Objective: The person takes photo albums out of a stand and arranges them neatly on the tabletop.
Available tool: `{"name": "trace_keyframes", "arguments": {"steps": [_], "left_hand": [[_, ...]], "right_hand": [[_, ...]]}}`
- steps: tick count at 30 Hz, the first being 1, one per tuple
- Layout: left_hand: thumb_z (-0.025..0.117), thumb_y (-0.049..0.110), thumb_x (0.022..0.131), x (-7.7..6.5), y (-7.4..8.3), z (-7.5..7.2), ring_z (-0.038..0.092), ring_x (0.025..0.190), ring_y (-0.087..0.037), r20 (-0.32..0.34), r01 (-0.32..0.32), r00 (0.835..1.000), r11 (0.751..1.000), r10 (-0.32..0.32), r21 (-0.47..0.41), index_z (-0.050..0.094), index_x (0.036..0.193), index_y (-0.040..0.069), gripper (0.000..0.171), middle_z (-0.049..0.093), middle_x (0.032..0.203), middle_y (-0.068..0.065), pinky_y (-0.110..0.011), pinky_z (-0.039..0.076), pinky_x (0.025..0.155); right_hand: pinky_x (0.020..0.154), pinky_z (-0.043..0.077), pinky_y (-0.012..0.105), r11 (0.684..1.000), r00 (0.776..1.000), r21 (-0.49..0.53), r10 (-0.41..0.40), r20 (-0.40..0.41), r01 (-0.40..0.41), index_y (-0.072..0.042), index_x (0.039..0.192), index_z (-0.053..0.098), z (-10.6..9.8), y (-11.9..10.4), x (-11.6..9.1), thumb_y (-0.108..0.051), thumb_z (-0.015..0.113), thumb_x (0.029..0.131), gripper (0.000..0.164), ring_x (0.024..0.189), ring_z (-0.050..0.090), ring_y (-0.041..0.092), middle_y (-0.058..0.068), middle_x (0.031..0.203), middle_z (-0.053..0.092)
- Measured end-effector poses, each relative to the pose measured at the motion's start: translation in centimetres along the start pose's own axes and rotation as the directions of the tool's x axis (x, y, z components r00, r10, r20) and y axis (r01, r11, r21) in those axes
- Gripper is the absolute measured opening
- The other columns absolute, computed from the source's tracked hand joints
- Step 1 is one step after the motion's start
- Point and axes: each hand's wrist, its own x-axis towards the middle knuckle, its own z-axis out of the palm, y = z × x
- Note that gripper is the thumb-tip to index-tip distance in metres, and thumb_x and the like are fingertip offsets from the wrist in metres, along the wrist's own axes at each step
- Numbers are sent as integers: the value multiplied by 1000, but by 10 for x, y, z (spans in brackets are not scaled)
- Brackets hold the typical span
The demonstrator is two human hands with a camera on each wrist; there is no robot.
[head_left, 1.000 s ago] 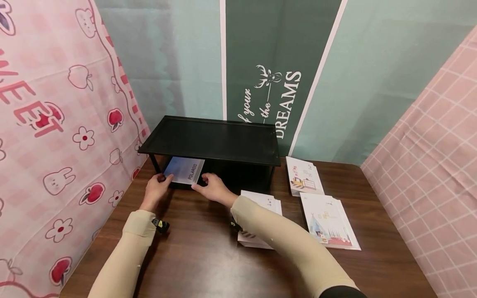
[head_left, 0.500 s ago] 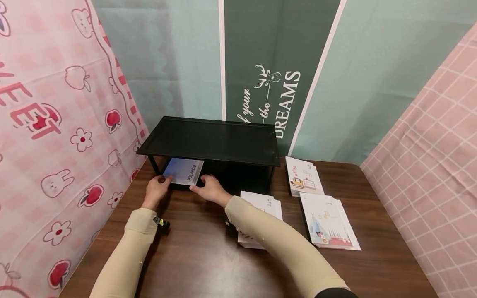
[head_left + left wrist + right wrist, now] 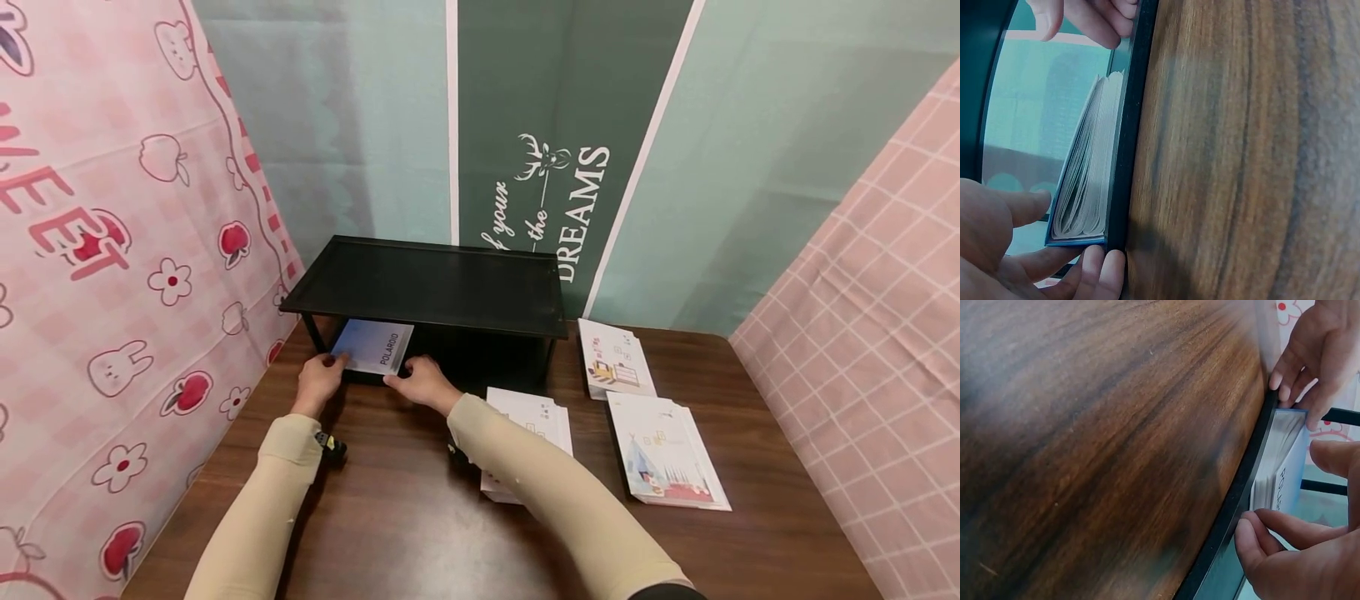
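Observation:
A book (image 3: pixel 371 346) with a blue-to-white cover marked POLAROID lies on the lower level of a black two-tier rack (image 3: pixel 427 283), near its left end. My left hand (image 3: pixel 318 383) is at the book's left side, its thumb by the cover and its fingers curled round the spine edge. In the left wrist view, page edges of the book (image 3: pixel 1088 169) show beside the rack's lip. My right hand (image 3: pixel 427 383) is at the book's right end; fingertips (image 3: pixel 1250 531) meet the corner near the lip, while the thumb stands apart above the cover.
Right of the rack, three white illustrated books lie on the wooden table (image 3: pixel 397 517): one near book (image 3: pixel 525 408) partly behind my right sleeve, one back book (image 3: pixel 615 358), one front-right book (image 3: pixel 667 450). A patterned pink cloth (image 3: pixel 172 358) borders the left.
The view shifts slightly. My right hand has edged a little left and its fingers have settled lower at the book's end. The left hand and the book look almost unmoved.

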Motion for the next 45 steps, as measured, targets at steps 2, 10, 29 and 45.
{"name": "trace_keyframes", "arguments": {"steps": [2, 10, 29, 45], "left_hand": [[60, 56, 104, 7, -6, 3, 59, 125, -52, -1, -6, 1000, 1000, 6, 11, 67, 133, -7, 69, 63, 137, -35, -62, 48, 103], [62, 59, 102, 24, -26, 11, 62, 119, -50, 8, -20, 1000, 1000, 20, 5, 72, 126, -2, 67, 67, 131, -31, -60, 51, 101], [65, 47, 104, -27, 35, -4, 59, 121, -53, -14, 1, 1000, 1000, -2, -23, 63, 132, -13, 66, 64, 132, -37, -61, 50, 99], [58, 34, 111, -66, 85, -24, 66, 117, -44, 51, 38, 998, 976, -28, -214, 46, 149, -12, 60, 58, 138, -37, -50, 55, 101]], "right_hand": [[98, 57, 40, 1000, 1000, -5, -1, 2, 1, 5, 125, 73, 0, 0, 1, -41, 72, 103, 52, 116, 67, 33, 22, 125, 72], [109, 51, 42, 1000, 1000, 6, 26, 5, -26, 6, 130, 72, 1, -1, 0, -41, 70, 103, 54, 128, 58, 36, 24, 132, 65], [109, 48, 44, 999, 1000, 48, 8, 5, -8, -2, 116, 80, 7, 1, 3, -39, 72, 103, 40, 123, 54, 35, 20, 125, 62], [109, 50, 46, 989, 997, 132, 64, 40, -69, -1, 126, 76, 3, 2, 3, -38, 69, 106, 43, 133, 51, 38, 22, 139, 57]]}}
